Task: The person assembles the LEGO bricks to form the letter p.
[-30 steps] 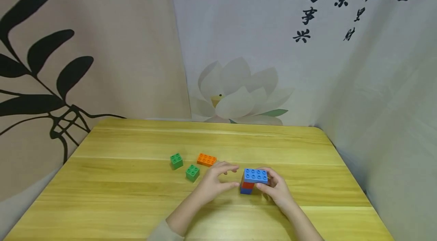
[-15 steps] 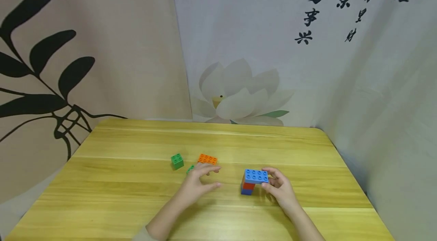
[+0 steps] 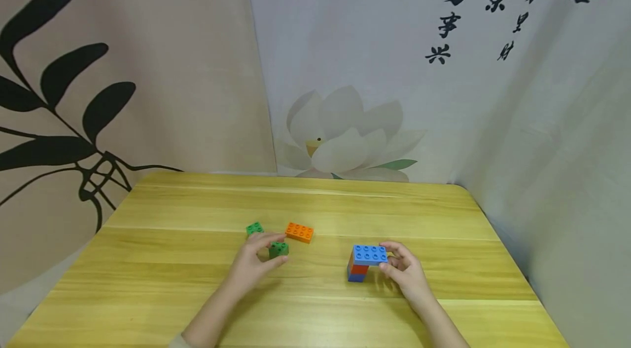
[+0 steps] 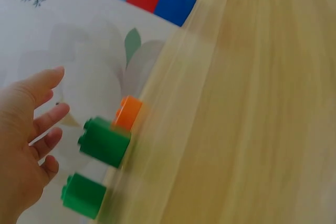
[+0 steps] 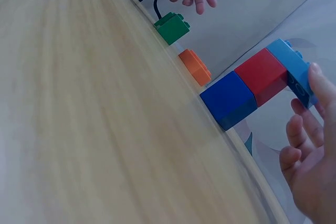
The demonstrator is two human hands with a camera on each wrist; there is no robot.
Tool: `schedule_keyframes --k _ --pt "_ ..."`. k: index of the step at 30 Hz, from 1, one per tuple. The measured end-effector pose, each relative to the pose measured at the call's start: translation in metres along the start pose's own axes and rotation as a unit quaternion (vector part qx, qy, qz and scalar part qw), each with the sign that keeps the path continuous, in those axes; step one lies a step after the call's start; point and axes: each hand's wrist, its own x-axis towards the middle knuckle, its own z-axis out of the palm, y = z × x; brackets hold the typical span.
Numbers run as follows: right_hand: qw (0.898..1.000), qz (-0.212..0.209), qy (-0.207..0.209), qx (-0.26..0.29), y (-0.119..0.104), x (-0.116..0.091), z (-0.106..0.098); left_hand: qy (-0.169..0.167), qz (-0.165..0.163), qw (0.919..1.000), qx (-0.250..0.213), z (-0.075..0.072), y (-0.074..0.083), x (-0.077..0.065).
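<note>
A brick stack stands on the table: a dark blue brick (image 5: 231, 98) at the bottom, a red brick (image 5: 261, 77) on it, and a longer light blue brick (image 3: 370, 254) on top, overhanging to the right. My right hand (image 3: 406, 278) pinches the overhanging end between thumb and fingers. Over on the left, my left hand (image 3: 248, 264) is spread beside the nearer green brick (image 3: 279, 250), with thumb and fingers apart. In the left wrist view, a gap shows between the left fingers and that brick (image 4: 105, 142). A second green brick (image 3: 254, 227) is partly hidden behind the left hand.
An orange brick (image 3: 299, 232) lies on the wooden table (image 3: 419, 216) just beyond the nearer green brick. Behind the table's far edge hangs a printed curtain (image 3: 340, 63) with a lotus, leaves and dark characters.
My left hand has moved left, away from the stack, past the orange brick to the nearer green brick. The right hand keeps hold of the light blue brick, its fingers slightly farther right.
</note>
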Motion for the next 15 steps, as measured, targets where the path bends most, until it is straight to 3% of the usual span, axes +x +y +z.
schedule_keyframes --k 7,15 --pt "1.000 0.027 0.008 -0.005 -0.001 -0.004 -0.007 0.015 -0.015 0.9997 0.015 -0.008 -0.005 -0.009" --pt "1.000 0.030 0.000 -0.004 -0.003 -0.009 -0.013 0.012 -0.040 0.9989 0.024 -0.003 -0.003 -0.020"
